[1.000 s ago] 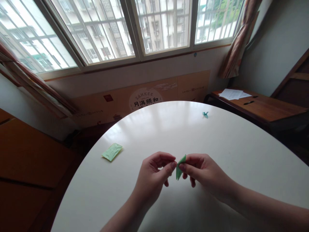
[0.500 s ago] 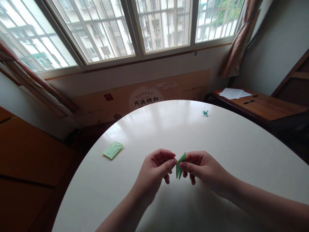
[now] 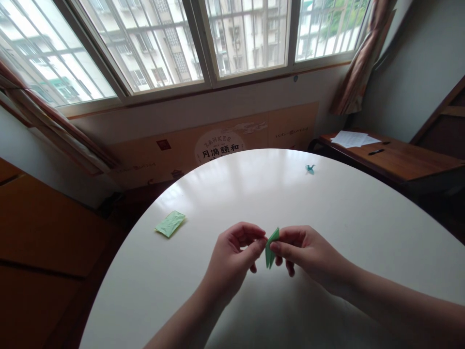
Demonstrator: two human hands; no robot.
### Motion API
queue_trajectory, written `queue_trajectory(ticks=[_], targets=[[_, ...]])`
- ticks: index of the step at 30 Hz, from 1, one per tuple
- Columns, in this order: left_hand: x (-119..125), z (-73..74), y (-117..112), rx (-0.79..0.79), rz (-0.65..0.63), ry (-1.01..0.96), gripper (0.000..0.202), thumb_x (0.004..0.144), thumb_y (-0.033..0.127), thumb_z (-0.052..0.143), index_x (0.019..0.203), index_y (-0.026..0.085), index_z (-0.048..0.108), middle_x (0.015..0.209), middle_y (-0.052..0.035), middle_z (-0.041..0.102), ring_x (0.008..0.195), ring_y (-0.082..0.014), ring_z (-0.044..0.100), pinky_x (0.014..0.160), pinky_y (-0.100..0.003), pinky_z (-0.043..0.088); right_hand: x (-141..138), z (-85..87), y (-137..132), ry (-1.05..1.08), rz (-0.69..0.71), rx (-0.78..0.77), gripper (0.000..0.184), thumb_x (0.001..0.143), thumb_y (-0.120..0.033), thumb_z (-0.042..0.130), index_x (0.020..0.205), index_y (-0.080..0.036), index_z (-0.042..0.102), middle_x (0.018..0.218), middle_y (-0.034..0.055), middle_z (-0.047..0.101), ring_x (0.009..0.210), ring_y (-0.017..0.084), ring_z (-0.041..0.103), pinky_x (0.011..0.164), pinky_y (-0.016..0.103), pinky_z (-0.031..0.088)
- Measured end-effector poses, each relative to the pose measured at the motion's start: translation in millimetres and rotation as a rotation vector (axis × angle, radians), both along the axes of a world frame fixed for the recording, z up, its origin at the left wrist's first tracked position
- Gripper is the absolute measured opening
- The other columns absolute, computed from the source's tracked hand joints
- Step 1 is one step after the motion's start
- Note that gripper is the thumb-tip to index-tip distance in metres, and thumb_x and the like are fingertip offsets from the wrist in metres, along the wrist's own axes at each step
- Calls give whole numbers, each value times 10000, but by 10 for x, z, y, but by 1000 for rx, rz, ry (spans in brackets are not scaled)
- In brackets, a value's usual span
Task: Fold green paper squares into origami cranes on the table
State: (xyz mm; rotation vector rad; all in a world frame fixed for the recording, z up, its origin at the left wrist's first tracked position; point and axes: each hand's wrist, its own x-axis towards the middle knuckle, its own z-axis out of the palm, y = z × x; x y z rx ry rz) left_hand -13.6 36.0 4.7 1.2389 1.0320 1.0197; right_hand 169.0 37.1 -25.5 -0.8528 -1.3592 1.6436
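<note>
A small folded piece of green paper [image 3: 270, 252], narrow and with two points hanging down, is held above the table between both hands. My right hand [image 3: 303, 247] pinches its right side between thumb and forefinger. At the paper's left edge, the thumb and forefinger of my left hand [image 3: 240, 249] close on it. Off to the left on the white table [image 3: 232, 194] lies a crumpled light green paper packet [image 3: 170, 223]. Near the far edge sits a little blue folded paper crane [image 3: 310, 168].
Beyond the table's round edge, a wooden side table [image 3: 410, 157] carries white papers [image 3: 354, 138] and a dark pen-like object [image 3: 376, 151]. A printed tan cardboard panel [image 3: 254, 135] stands below the barred windows. Curtains [image 3: 354, 82] hang at both sides.
The two lower points of the folded green paper look closer together. Both hands keep almost the same place and grip; the view has shifted very slightly.
</note>
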Motion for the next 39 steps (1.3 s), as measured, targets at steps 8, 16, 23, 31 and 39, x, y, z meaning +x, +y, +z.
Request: queue_trajectory(ticks=[8, 16, 23, 31, 39], targets=[[27, 24, -71, 290, 80, 268, 91, 753, 134, 663, 825, 166, 709, 688, -9, 651, 583, -120, 569, 474, -200, 451, -2, -6, -5, -23, -30, -27, 224, 842, -379, 769, 937, -178, 795, 717, 33, 678, 643, 137, 592, 492, 191, 477], [48, -18, -34, 105, 99, 144, 89, 746, 223, 701, 779, 154, 654, 707, -8, 620, 554, -108, 515, 420, -189, 437, 14, -12, -5, -12, -20, -38, 256, 824, -396, 777, 966, -184, 792, 755, 44, 679, 683, 159, 605, 498, 207, 491], [61, -39, -35, 100, 83, 127, 105, 766, 233, 715, 775, 148, 654, 695, -2, 614, 553, -99, 506, 425, -179, 439, 25, -41, 0, -49, -42, -29, 279, 836, -428, 758, 968, -183, 773, 750, 33, 664, 638, 148, 594, 452, 195, 470], [50, -86, -27, 90, 19, 80, 195, 813, 320, 736, 822, 146, 648, 716, -9, 616, 567, -104, 525, 426, -179, 455, 9, -25, -2, -6, -41, -51, 251, 847, -412, 750, 918, -172, 764, 735, 23, 654, 623, 129, 581, 451, 176, 459], [84, -120, -29, 43, -39, 15, 274, 825, 388, 742, 837, 138, 632, 684, -11, 612, 552, -101, 520, 419, -173, 447, 5, -1, -34, 22, -52, -69, 259, 831, -418, 763, 840, -160, 742, 747, 35, 663, 665, 148, 603, 469, 184, 465]])
